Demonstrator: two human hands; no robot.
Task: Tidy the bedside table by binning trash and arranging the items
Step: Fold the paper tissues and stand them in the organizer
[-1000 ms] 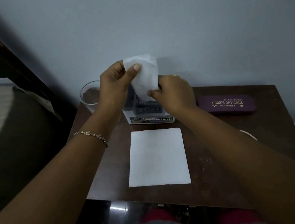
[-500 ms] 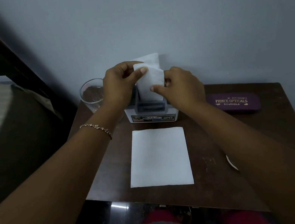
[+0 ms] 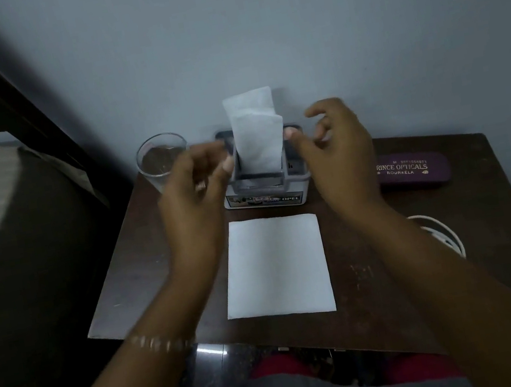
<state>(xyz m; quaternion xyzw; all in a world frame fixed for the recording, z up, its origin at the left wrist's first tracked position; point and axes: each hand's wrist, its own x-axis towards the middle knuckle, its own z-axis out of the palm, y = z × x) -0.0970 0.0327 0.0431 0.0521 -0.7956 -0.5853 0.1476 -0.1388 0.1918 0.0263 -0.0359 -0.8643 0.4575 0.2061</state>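
A: Hands?
B: Left hand (image 3: 198,186) is hovering, blurred, fingers loosely curled, gripping nothing. Right hand (image 3: 335,152) is hanging loose and empty. Its thumb tip is sitting at the tissue edge, contact unclear.
A: Between them?
B: Thin white folded tissues (image 3: 258,138) are standing upright in a boxy grey holder (image 3: 265,191).
A: Further out?
B: A flat square napkin (image 3: 277,268) is lying just in front on the dark wooden table (image 3: 384,290). Round clear glass (image 3: 161,160) sitting left, oblong purple case (image 3: 412,170) right, white cable (image 3: 443,231) coiling nearer.
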